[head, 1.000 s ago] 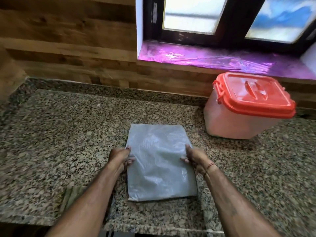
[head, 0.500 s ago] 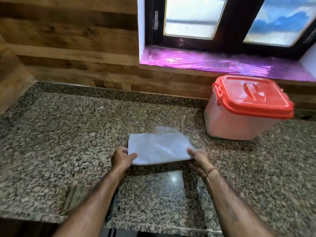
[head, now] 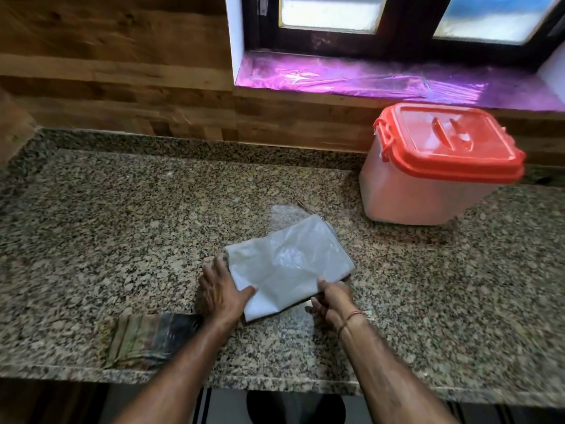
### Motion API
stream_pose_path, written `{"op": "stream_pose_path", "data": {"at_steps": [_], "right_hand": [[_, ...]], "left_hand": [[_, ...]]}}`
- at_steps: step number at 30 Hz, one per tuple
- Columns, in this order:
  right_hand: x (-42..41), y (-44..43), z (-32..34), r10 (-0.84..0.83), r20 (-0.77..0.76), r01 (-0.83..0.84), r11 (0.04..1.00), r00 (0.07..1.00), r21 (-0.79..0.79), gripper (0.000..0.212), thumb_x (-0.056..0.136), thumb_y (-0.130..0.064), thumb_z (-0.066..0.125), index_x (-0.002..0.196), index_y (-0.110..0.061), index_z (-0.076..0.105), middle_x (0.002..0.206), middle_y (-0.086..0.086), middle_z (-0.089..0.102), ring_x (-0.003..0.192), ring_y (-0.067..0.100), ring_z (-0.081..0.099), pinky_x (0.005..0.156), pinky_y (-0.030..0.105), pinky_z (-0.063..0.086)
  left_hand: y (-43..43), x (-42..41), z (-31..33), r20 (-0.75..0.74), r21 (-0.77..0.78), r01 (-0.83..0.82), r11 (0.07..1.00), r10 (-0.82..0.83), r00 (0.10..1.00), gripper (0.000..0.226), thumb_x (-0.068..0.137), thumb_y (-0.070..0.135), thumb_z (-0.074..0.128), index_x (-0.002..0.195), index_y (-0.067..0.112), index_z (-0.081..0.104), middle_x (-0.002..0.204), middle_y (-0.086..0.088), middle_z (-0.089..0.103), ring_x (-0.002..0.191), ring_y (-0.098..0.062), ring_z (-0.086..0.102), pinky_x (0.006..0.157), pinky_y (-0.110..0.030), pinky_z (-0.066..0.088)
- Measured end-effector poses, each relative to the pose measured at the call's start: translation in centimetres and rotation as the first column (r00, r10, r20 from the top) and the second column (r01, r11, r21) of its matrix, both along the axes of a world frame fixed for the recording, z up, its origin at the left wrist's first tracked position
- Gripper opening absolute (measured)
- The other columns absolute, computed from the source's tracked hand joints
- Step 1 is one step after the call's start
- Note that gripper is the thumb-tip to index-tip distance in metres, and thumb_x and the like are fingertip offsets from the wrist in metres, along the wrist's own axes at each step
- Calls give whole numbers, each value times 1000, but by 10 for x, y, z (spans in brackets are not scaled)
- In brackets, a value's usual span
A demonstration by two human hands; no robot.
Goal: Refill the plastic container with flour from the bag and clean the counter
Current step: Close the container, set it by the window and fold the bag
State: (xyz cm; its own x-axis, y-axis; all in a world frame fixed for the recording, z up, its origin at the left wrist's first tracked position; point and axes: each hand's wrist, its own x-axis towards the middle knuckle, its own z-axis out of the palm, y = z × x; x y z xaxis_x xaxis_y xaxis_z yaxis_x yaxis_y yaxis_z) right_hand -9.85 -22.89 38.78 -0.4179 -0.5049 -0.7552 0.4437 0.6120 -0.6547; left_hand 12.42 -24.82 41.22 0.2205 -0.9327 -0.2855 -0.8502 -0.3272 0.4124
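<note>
An empty grey plastic bag [head: 290, 264] lies folded in half on the granite counter [head: 122, 224], turned at an angle. My left hand [head: 221, 293] presses flat on its left edge, thumb on the plastic. My right hand [head: 331, 299] pinches the bag's near right corner. The translucent plastic container [head: 428, 191] with an orange lid [head: 449, 142] shut on it stands at the back right against the wall, apart from both hands.
A folded striped cloth [head: 146, 339] lies near the counter's front edge, left of my left forearm. A wooden wall runs behind the counter, with a purple-lined window sill [head: 382, 78] above the container.
The bag lay flat and full length, then its near half was folded away from me over the far half. It now lies folded and turned at an angle, both hands on it.
</note>
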Motion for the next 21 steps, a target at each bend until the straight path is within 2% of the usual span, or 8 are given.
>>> {"op": "stream_pose_path", "data": {"at_steps": [3, 6, 8, 11, 14, 17, 18, 21], "right_hand": [[-12, 1, 9, 93, -62, -96, 995, 994, -36, 20, 100, -12, 55, 120, -9, 61, 102, 13, 72, 72, 25, 70, 47, 31, 59], [-27, 1, 20, 211, -30, -213, 972, 977, -96, 15, 104, -12, 51, 112, -11, 64, 110, 15, 71, 79, 22, 70, 55, 30, 60], [-31, 1, 27, 245, 25, -237, 954, 969, -186, 19, 105, -15, 52, 119, -10, 62, 113, 17, 70, 80, 23, 69, 53, 29, 59], [-38, 0, 32, 298, 38, -273, 912, 954, -305, 25, 103, -23, 56, 127, -16, 62, 104, 10, 74, 77, 22, 68, 59, 33, 57], [-43, 4, 35, 313, 77, -276, 910, 947, -308, 31, 100, -28, 61, 127, -14, 61, 100, 9, 75, 75, 22, 68, 58, 32, 54], [-36, 12, 31, 318, 210, -273, 937, 925, -217, 31, 99, -23, 60, 115, 3, 59, 77, 8, 70, 48, 11, 60, 40, 19, 50], [-31, 13, 29, 306, 212, -272, 946, 928, -175, 28, 98, -22, 61, 108, 4, 61, 80, 9, 70, 51, 12, 62, 40, 18, 50], [-23, 11, 21, 292, -24, -293, 952, 956, -90, 16, 101, -13, 60, 89, -3, 67, 95, 10, 69, 73, 18, 68, 51, 22, 58]], "left_hand": [[-24, 2, 12, 132, -46, 305, 951, -297, 946, 105, 82, 64, 70, 160, 17, 18, 163, -14, 26, 147, -31, 30, 118, -48, 26], [-46, 0, 11, -180, 121, 402, 907, -379, 908, 105, 75, 81, 63, 156, 22, 33, 155, -8, 46, 136, -29, 50, 115, -55, 38], [-53, -3, 9, -426, 185, 408, 894, -301, 853, 100, 63, 88, 65, 140, 25, 52, 139, -5, 61, 118, -23, 64, 101, -53, 54], [-53, -8, 18, -654, 338, 439, 833, -127, 746, 68, 75, 63, 77, 125, 18, 65, 117, -5, 75, 102, -26, 74, 92, -49, 59], [-47, -6, 18, -711, 433, 405, 806, 29, 703, 63, 73, 52, 81, 118, 10, 69, 111, -7, 78, 105, -30, 73, 98, -54, 55], [-37, -10, 17, -752, 408, 204, 890, 201, 627, 31, 88, 24, 75, 114, 7, 69, 102, -10, 80, 91, -30, 77, 76, -43, 63], [-35, -11, 15, -745, 400, 160, 902, 219, 630, 27, 90, 21, 73, 113, 6, 69, 101, -11, 80, 88, -30, 77, 73, -43, 64], [-36, -13, 19, -735, 387, 141, 911, 213, 644, 34, 91, 36, 72, 111, 9, 70, 101, -11, 79, 90, -32, 77, 80, -48, 63]]}}
